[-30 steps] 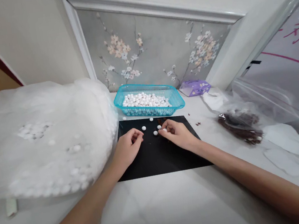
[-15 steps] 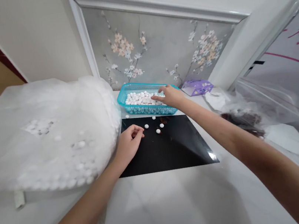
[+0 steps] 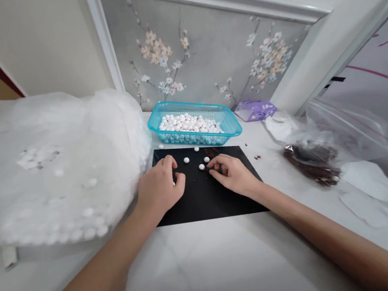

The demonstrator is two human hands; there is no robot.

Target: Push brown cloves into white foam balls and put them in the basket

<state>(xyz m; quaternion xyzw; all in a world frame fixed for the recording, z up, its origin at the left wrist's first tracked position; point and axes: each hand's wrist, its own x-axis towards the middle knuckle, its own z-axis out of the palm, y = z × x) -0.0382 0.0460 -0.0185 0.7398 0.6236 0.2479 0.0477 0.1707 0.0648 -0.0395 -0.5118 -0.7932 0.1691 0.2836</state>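
Observation:
My left hand (image 3: 161, 182) hovers over the left part of a black mat (image 3: 202, 202), its fingers bent and the thumb apart from them. A small white ball (image 3: 174, 183) shows partly between that thumb and the fingers; whether it touches the hand I cannot tell. On the mat's right side is my right hand (image 3: 233, 173), fingers curled and thumb spread, with the fingertips close beside a white ball (image 3: 201, 166). Another white ball (image 3: 207, 159) lies just behind it, and a third ball (image 3: 186, 160) sits between the hands. Small brown pieces (image 3: 209, 153) lie near the mat's back edge.
Behind the mat stands a blue plastic basket (image 3: 196, 140) with many white balls (image 3: 187, 123). A big translucent bag (image 3: 57, 185) of white balls is at left. To the right lie a clear bag of brown pieces (image 3: 313, 161) and a purple packet (image 3: 256, 110).
My right hand has come back from the basket to the mat, near the loose balls. My left hand has opened its thumb away from its fingers, and a ball now shows there.

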